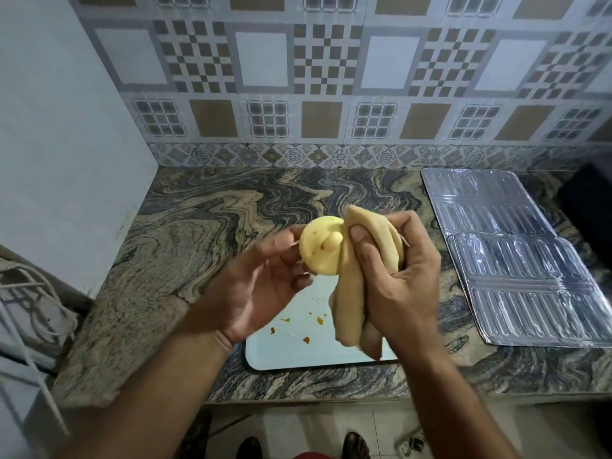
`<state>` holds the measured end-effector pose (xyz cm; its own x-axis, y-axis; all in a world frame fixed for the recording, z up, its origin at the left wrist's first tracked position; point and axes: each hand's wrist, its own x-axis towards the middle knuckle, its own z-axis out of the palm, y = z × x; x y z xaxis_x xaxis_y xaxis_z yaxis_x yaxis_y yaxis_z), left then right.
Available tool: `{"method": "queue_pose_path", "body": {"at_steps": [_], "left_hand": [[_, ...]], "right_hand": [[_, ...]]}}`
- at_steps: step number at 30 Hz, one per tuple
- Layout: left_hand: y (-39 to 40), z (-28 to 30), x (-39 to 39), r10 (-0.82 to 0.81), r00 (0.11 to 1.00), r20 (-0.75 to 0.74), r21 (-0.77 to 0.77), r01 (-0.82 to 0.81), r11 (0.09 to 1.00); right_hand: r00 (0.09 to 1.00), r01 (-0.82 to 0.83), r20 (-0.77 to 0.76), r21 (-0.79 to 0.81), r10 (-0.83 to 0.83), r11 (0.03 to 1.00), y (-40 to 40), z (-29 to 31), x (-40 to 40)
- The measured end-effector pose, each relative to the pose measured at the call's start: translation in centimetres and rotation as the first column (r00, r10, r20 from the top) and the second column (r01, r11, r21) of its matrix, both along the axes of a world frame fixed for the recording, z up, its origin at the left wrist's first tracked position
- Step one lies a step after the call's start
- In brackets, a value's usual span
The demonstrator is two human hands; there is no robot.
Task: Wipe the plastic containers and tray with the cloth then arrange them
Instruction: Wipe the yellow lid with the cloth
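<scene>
Yellow plastic container [319, 248] sat gripped in our left hand [261, 286] above the stained tray [298, 346] at the surface's front edge; our right hand [397, 276] clutched the cloth [361, 260] touching its right side

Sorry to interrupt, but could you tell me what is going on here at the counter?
A person is cleaning kitchenware over a marbled stone counter. The left hand holds a small round yellow plastic container, which has an orange spot on it, while the right hand grips a bunched tan cloth and presses it against the container. Below the hands a pale tray lies on the counter, with orange specks on it, so it looks not yet wiped. A ribbed foil sheet lies to the right.
</scene>
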<state>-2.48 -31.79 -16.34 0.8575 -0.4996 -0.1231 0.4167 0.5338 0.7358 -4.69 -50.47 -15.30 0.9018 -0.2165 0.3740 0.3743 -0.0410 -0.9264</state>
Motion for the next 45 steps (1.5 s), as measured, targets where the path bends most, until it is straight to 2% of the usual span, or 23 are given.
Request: {"method": "queue_pose_path", "body": {"at_steps": [3, 5, 7, 10, 14, 17, 21, 25, 30, 34, 40, 43, 45], "left_hand": [[-2.4, -0.8, -2.0, 0.121, 0.992, 0.034, -0.103, -0.117, 0.988], [-3.9, -0.7, -3.0, 0.248, 0.969, -0.003, -0.089, -0.247, 0.965], [-4.6, -0.7, -3.2, 0.341, 0.94, 0.015, -0.048, -0.34, 0.939], [-4.5, -0.5, -3.0, 0.412, 0.898, 0.152, 0.042, -0.422, 0.905], [-3.4, -0.6, -2.9, 0.338, 0.88, 0.334, 0.167, -0.408, 0.897], [-2.4, -0.4, -2.6, 0.287, 0.877, 0.385, 0.195, -0.382, 0.903], [-1.7, -0.2, -2.3, 0.121, 0.89, 0.44, 0.311, -0.277, 0.909], [-0.8, -0.1, -2.3, 0.123, 0.917, 0.379, 0.298, -0.247, 0.922], [0.0, -1.0, -2.3, 0.212, 0.953, 0.215, 0.184, -0.253, 0.95], [-0.1, -0.9, -2.3, 0.195, 0.97, 0.145, 0.127, -0.213, 0.969], [-2.6, -0.4, -3.2, 0.226, 0.974, 0.024, -0.074, -0.224, 0.972], [-4.0, -0.2, -4.0, 0.327, 0.941, -0.081, -0.029, -0.33, 0.943], [-3.9, -0.6, -3.9, 0.374, 0.924, -0.084, 0.02, -0.374, 0.927]], "right_hand": [[0.983, 0.184, 0.013, 0.041, -0.184, 0.982, 1.5, 0.0, -0.5], [0.972, 0.234, 0.024, 0.004, -0.234, 0.972, 2.0, -0.3, -0.6], [0.967, 0.255, 0.041, -0.084, -0.253, 0.963, 1.8, -0.5, -0.5], [0.959, 0.277, 0.135, -0.26, -0.249, 0.925, 1.0, -0.6, -0.3], [0.958, 0.276, 0.161, -0.301, -0.237, 0.913, 0.3, -0.2, 0.0], [0.963, 0.261, 0.151, -0.335, -0.222, 0.905, 0.1, 0.1, 0.3], [0.974, 0.209, 0.16, -0.361, -0.161, 0.909, -0.4, 0.8, 1.1], [0.993, 0.1, 0.087, -0.336, -0.075, 0.936, -0.5, 1.0, 1.8], [1.0, -0.005, 0.01, -0.057, 0.005, 0.998, -0.7, 0.4, 1.6], [0.992, -0.119, -0.047, -0.063, 0.116, 0.991, -0.1, -0.4, 0.2], [0.973, 0.225, 0.028, 0.079, -0.228, 0.971, 2.8, -0.8, -1.5], [0.961, 0.273, 0.046, 0.011, -0.274, 0.962, 3.2, -1.4, -1.5], [0.967, 0.249, 0.073, -0.084, -0.243, 0.965, 2.6, -1.7, -1.5]]}}
